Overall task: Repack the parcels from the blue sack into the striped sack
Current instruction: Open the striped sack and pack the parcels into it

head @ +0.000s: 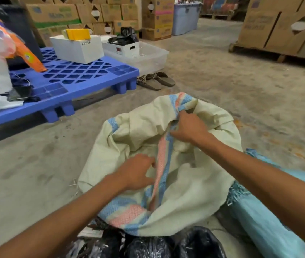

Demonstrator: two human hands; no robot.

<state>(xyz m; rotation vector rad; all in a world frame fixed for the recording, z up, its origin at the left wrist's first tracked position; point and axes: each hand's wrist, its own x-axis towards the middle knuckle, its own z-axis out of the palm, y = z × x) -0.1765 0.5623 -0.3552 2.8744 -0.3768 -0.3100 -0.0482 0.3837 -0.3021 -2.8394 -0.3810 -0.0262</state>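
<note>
The striped sack [190, 183], cream woven cloth with pink and blue bands, lies crumpled on the concrete floor in front of me. My right hand [189, 127] grips its far edge where the striped band folds over. My left hand [136, 172] pinches the cloth beside the pink stripe nearer to me. The blue sack [270, 220], light turquoise with a frayed rim, lies at the lower right, partly under my right forearm. Dark plastic-wrapped parcels [148, 246] sit at the bottom edge, just below the striped sack.
A blue plastic pallet [73, 79] stands at the left with a white box [77, 48] and bags on it. A clear tub [148, 58] and a pair of sandals [155, 81] lie beyond it. Stacked cardboard boxes [285, 25] line the back and right.
</note>
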